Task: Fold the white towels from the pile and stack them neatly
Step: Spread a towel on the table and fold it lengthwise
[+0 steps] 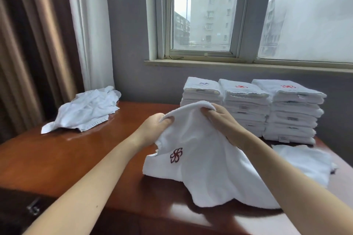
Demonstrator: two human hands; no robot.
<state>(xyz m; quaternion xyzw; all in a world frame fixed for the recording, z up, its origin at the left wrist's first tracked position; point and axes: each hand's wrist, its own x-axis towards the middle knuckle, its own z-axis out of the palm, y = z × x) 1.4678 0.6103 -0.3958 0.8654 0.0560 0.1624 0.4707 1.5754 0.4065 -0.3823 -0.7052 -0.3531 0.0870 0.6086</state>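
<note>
Two hands hold one white towel (200,158) above the middle of the table (57,158). Your left hand (155,126) grips the towel's raised top edge, with its fingers curled into the cloth. Your right hand (219,120) grips the same edge just beside it, toward two o'clock, its fingers bunched over the fold. Neither hand is spread wide.

From both grips the towel hangs toward six o'clock. Its lower part lies spread on the wood and reaches close to the near edge of the table. A dark red embroidered logo (176,155) shows on the side facing you, at five o'clock from your left hand.

The pile (86,109) of unfolded white towels lies crumpled at ten o'clock from the held towel, well apart from it, near the curtain (38,43).

At one o'clock, under the window (202,14), three stacks of folded towels stand side by side and touch each other. They are the left stack (202,91), the middle stack (246,104) and the right stack (294,112). The left stack's top towel carries a blue mark, and the other two carry red marks.

At three o'clock a flat towel (305,160) lies on the table just in front of the right stack, partly hidden by your right forearm.
</note>
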